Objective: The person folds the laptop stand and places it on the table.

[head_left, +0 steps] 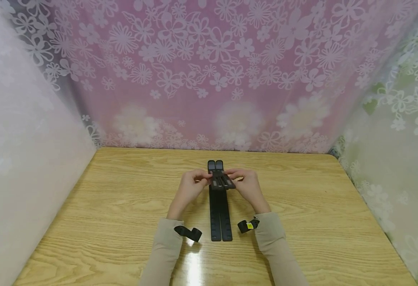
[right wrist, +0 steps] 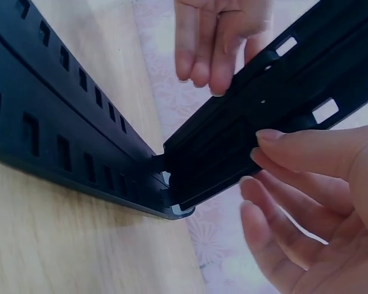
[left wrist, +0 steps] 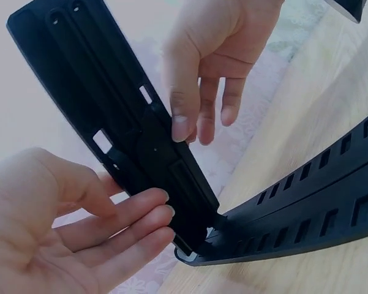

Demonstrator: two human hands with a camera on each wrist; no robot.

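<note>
A long black plastic board lies lengthwise on the table, split by a slit at its near end and with two rounded tabs at its far end. Rows of slots run along this board in both wrist views. A shorter black panel with cut-out windows joins it at one end and stands up at a slant. My left hand grips the panel's left edge, its fingertips resting against the face. On the opposite edge my right hand pinches with thumb and forefinger, other fingers loosely bent.
The wood-grain table carries the board near its middle. Behind it hangs a pink flowered curtain, with pale sheets at both sides. Black wrist cameras, left and right, stick out from the sleeves beside the board.
</note>
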